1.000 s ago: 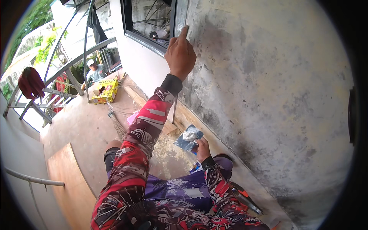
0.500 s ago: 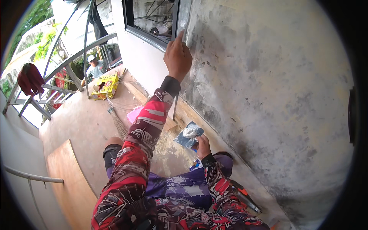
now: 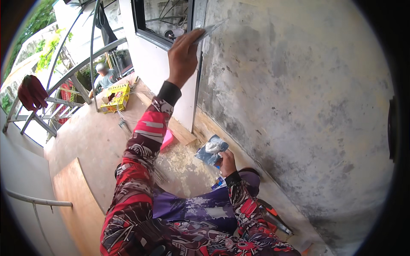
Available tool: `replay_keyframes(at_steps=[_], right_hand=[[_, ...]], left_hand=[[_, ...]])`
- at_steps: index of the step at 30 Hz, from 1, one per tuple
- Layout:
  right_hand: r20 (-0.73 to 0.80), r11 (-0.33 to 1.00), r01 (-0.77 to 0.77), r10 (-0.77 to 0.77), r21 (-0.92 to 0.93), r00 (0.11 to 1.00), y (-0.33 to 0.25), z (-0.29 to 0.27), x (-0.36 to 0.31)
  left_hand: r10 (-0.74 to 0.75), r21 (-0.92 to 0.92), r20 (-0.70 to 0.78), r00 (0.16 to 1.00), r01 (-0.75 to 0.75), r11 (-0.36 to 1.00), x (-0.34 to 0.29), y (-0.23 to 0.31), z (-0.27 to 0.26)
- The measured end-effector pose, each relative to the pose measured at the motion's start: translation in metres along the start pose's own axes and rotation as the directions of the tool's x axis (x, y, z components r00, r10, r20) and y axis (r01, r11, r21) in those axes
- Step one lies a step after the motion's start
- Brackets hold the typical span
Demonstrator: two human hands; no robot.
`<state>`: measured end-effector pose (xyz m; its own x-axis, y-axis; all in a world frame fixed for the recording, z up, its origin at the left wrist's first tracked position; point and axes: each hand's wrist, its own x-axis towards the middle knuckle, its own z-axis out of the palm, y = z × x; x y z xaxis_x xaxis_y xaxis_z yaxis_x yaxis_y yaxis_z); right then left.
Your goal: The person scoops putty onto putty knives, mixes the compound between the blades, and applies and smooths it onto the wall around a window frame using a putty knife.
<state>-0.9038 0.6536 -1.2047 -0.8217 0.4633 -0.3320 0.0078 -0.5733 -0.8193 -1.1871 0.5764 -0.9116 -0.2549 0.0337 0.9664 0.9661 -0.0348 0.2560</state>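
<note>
The left hand (image 3: 183, 57), top centre of the frame, is clenched on a putty knife (image 3: 208, 30) whose blade lies flat against the grey wall (image 3: 299, 106), just right of the window frame's (image 3: 197, 64) edge. The wall fills the right half with bare stained surface. Lower centre, the right hand (image 3: 227, 162) grasps a small blue board (image 3: 210, 151) carrying a lump of white putty (image 3: 212, 146), near the wall's foot. At left, open floor (image 3: 89, 141) runs to a railing (image 3: 64, 85); a yellow box (image 3: 115, 97) stands there, contents unclear
</note>
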Motion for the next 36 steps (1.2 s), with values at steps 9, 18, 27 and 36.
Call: replay_keyframes(at_steps=[9,18,27,36], right_hand=[[0.057,0.998,0.034,-0.031,-0.044,0.998,-0.002,-0.009,0.022],[0.031,0.995,0.04,-0.037,-0.094,0.999,-0.009,0.011,0.004],[0.07,0.995,0.088,-0.084,-0.048,0.994,0.032,0.003,0.035],[0.128,0.993,0.091,-0.082,-0.069,0.988,0.076,-0.054,0.121]], left_hand=[[0.321,0.086,0.195,0.927,-0.342,0.936,0.042,-0.038,0.032],[0.003,0.131,0.416,0.909,-0.063,0.989,-0.118,-0.035,-0.011],[-0.829,-0.143,0.41,0.381,0.924,0.354,-0.271,-0.027,-0.078],[-0.588,0.15,0.627,0.511,0.662,0.735,-0.38,-0.014,-0.086]])
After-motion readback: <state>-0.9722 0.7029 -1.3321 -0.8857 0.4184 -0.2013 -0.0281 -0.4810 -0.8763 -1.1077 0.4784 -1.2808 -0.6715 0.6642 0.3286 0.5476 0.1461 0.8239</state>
